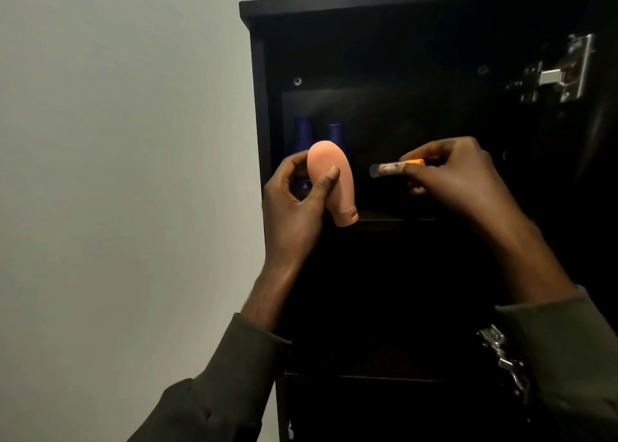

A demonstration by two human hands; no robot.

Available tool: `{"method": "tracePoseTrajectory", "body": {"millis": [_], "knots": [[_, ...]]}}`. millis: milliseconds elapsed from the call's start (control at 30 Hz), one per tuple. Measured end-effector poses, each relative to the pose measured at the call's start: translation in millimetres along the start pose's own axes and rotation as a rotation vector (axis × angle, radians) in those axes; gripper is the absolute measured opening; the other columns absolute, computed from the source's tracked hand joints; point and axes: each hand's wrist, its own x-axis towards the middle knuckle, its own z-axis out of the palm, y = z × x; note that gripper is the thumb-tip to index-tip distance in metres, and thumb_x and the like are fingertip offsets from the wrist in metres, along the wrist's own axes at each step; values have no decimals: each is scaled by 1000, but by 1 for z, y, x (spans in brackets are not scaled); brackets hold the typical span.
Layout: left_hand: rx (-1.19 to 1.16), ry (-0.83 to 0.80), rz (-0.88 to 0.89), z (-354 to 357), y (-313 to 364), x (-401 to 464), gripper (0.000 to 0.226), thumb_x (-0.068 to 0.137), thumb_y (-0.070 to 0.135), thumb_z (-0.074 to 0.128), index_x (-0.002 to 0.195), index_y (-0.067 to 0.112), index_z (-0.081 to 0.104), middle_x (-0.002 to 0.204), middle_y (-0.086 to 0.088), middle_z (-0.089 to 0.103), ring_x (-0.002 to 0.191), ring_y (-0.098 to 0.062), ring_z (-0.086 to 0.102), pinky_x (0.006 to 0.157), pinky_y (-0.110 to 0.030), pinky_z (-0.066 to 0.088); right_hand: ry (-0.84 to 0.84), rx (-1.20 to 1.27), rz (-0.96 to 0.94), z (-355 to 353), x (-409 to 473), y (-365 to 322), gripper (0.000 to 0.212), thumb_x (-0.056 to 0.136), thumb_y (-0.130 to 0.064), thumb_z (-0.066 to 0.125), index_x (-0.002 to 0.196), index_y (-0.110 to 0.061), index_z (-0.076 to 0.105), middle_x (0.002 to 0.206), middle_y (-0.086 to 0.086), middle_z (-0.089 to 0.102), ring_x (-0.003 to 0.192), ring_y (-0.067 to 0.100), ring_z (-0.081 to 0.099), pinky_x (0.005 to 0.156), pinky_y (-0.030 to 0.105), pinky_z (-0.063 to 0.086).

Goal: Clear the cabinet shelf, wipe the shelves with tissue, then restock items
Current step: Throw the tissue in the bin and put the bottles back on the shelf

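A black wall cabinet stands open in front of me. My left hand grips a peach-coloured tube, held tilted with its cap end down, just in front of the upper shelf. My right hand pinches a small tube with an orange band and a clear cap, held level and pointing left over the same shelf. Two dark blue bottles stand at the back left of the shelf, partly hidden behind the peach tube.
A metal hinge sits on the cabinet's upper right side and another hinge lower right. A lower shelf edge shows below my arms. A pale wall fills the left.
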Motion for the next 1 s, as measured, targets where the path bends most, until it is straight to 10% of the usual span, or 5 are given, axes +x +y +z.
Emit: {"method": "tracePoseTrajectory", "body": {"millis": [233,1000], "knots": [[93,26,29,0,-3,24,44,89,28,74,128,14,61,122,-1,68,107,-17,66,88,-43,61,-80,-215,-4,28,45,-5,23,77,-33,76,97,-29,65,96,-3,68,85,13,66,79,37,58],[188,-19,56,23,-11,48,40,90,28,73,126,16,63,121,1,68,103,-11,64,89,-32,59,-105,-344,-178,65,53,16,40,85,-13,68,122,-24,59,113,3,65,102,19,64,82,33,56]]}}
